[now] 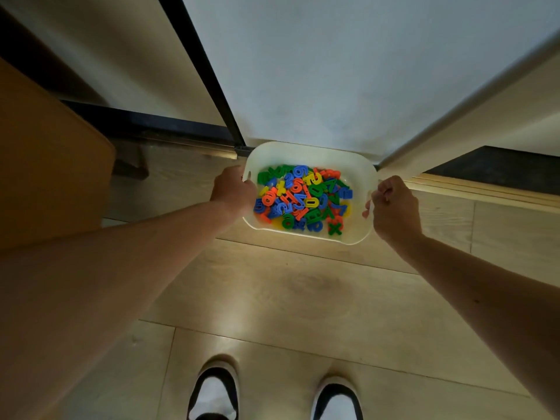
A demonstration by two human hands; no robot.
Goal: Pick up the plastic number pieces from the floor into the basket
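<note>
The basket (309, 151) is translucent white, and the number pieces (303, 197) heaped in it are orange, blue, green and yellow, each a single plain colour. The floor (272, 298) is pale wood-grain planks with thin dark seams. The shoes (213, 389) are white with black trim, and the frame (200, 68) is black.

Both hands (233, 189) (394, 207) grip the piece-filled basket (303, 150).

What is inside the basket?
The basket holds piled numbers in red, blue, green and yellow. Its bottom is mostly covered.
</note>
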